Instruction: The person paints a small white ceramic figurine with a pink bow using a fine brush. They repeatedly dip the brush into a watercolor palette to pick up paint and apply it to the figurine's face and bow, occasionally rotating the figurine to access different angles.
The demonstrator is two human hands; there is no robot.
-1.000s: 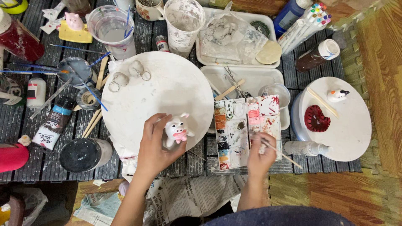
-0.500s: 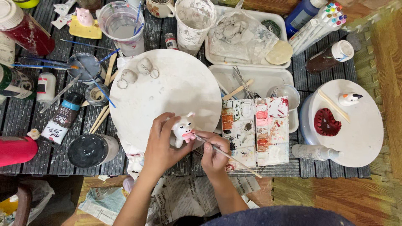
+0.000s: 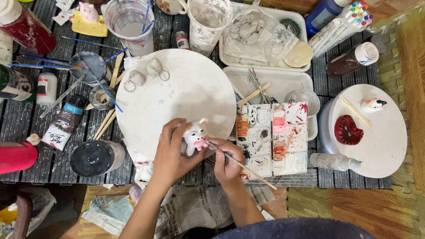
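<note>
Round white board (image 3: 177, 88); paint-smeared palette (image 3: 272, 137); red heart-shaped clay piece (image 3: 347, 130); black-lidded jar (image 3: 94, 158); red paint bottle (image 3: 24, 31).

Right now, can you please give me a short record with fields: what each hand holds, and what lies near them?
left hand: holds a small white animal figurine with pink marks, over the edge of the round white board
right hand: fingers grip a thin paintbrush, tip at the figurine's pink part
beside right hand: paint-stained palette
beside left hand: dark-lidded jar
far right: round board with a red heart-shaped piece
</note>
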